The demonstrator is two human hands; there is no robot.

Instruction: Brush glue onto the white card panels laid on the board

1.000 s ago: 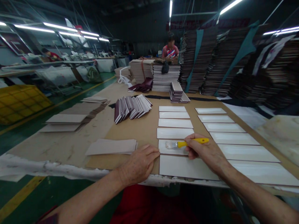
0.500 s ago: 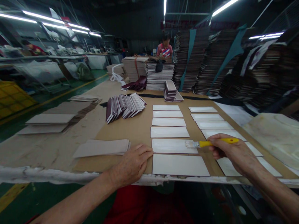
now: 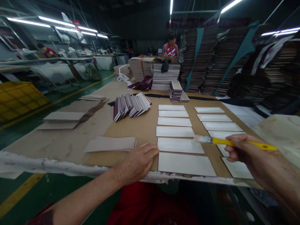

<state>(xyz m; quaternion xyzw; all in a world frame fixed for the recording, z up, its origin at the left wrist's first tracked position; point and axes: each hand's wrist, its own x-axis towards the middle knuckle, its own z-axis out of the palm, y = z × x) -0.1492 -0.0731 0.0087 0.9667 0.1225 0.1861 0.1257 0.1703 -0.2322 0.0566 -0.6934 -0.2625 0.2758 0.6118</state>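
My right hand (image 3: 249,151) is closed around the yellow handle of a paintbrush (image 3: 220,141). Its whitish bristles are over the right end of a white rectangular panel (image 3: 175,146) with a dark rim; whether they touch it I cannot tell. At that panel's left edge, my left hand (image 3: 138,162) has its fingers pressed together, with the fingertips gripping the edge. A larger-looking white panel (image 3: 185,164) lies just nearer to me. Several similar panels (image 3: 174,131) form a column beyond, and a second column (image 3: 221,126) runs to the right, partly hidden by my right hand.
Greyish boards (image 3: 110,144) lie left of my left hand. Fanned maroon-edged panels (image 3: 132,106) and a small stack (image 3: 175,90) sit farther back. Tall stacks (image 3: 197,62) rise behind the table, where a person (image 3: 170,49) is. A pale plastic container (image 3: 278,134) stands right.
The brush has moved right along the panel to its right end, and my right hand with it. My left hand stays at the panel's left edge. The whole view has shifted slightly.
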